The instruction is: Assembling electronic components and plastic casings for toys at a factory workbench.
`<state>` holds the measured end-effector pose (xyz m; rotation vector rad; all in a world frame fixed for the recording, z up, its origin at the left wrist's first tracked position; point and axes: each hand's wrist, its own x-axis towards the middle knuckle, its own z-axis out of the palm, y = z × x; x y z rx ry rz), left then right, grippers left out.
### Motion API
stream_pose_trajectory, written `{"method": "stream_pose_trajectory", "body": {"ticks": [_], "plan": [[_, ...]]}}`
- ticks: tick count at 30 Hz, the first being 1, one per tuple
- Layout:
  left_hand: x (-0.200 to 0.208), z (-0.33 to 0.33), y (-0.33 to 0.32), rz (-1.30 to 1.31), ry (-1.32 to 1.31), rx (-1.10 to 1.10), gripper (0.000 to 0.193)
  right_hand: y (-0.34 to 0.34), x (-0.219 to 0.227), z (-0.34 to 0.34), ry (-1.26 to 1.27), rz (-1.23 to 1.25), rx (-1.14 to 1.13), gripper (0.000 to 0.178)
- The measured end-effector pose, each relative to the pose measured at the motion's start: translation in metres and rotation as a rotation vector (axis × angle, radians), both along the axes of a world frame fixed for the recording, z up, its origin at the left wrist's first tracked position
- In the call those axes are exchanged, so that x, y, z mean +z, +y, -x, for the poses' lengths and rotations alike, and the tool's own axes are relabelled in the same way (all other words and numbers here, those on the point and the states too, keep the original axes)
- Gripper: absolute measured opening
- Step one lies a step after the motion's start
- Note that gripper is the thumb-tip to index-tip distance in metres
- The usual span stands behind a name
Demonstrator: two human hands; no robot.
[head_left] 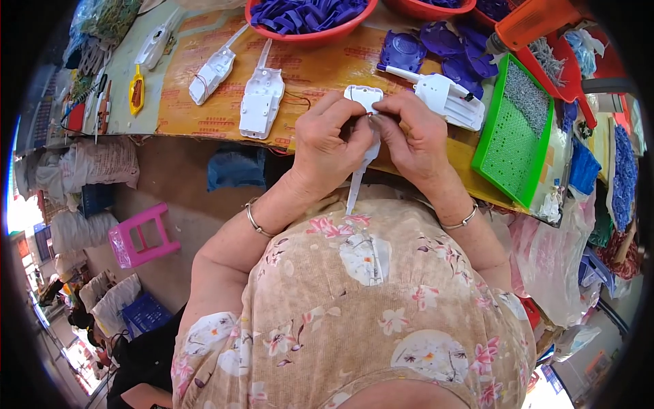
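Observation:
At the table's front edge, my left hand [330,136] and my right hand [417,136] meet with thumbs and forefingers pinched together. Between the fingertips a small reddish bit shows, apparently a thin wire. Under them lies a white plastic housing [364,94] with a dark wire looped across its top. Its long tapered end [357,178] points toward my body; its middle is covered by my fingers. Left of my hands rests a similar white housing [261,102] with thin wires coming off it. Another white housing [449,102], with a purple tip, lies beyond my right hand.
A red bowl [313,33] of purple parts stands at the back. To the right are a green tray [492,146] with small metal pieces, purple covers [402,51] and an orange power tool [535,26]. A pink stool [146,238] stands on the floor at left.

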<state>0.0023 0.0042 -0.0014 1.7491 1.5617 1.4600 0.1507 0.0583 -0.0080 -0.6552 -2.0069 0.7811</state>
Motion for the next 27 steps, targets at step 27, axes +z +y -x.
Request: {"method": "stream_pose_trajectory", "body": {"ticks": [27], "plan": [[0.022,0.028,-0.018,0.435,-0.654,-0.144,0.028,0.006,0.005,0.001,0.020,0.019,0.045,0.015]]}}
